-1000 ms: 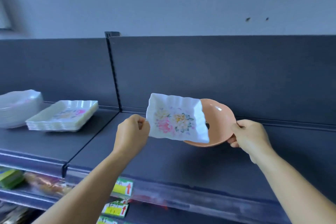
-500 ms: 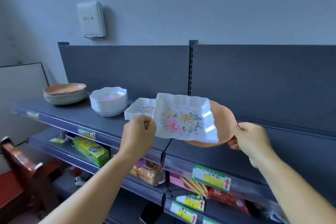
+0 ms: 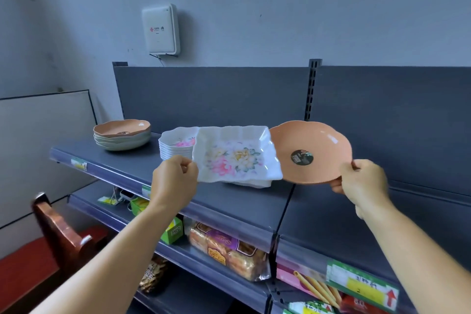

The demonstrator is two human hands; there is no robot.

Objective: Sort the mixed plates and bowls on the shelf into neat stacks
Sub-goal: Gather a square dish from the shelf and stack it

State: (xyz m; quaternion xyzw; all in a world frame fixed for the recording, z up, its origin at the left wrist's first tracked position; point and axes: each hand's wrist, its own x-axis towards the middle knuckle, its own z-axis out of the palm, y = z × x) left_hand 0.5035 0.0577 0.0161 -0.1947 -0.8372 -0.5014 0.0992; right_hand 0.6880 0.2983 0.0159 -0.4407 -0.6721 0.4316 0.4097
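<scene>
My left hand (image 3: 174, 181) pinches the near left corner of a white square plate with a flower print (image 3: 235, 158), held just above a stack of matching square plates (image 3: 256, 182) on the dark top shelf (image 3: 229, 201). My right hand (image 3: 362, 183) grips the right rim of a round peach plate (image 3: 311, 151) with a dark sticker, held tilted in the air to the right of the square plate. Further left on the shelf stand a stack of white flowered bowls (image 3: 175, 146) and a stack of round plates (image 3: 122, 135), peach on top and pale green beneath.
The shelf's dark back panel (image 3: 216, 99) rises behind the stacks. A white box (image 3: 161, 29) hangs on the wall above. Lower shelves hold packaged bread (image 3: 229, 253), a green box (image 3: 173, 231) and snack packs. A red-brown wooden chair (image 3: 58, 227) stands at lower left.
The view has swung left, bringing the left stacks closer to centre. My left hand has brought the square plate over its matching stack, and the peach plate now sits apart to its right.
</scene>
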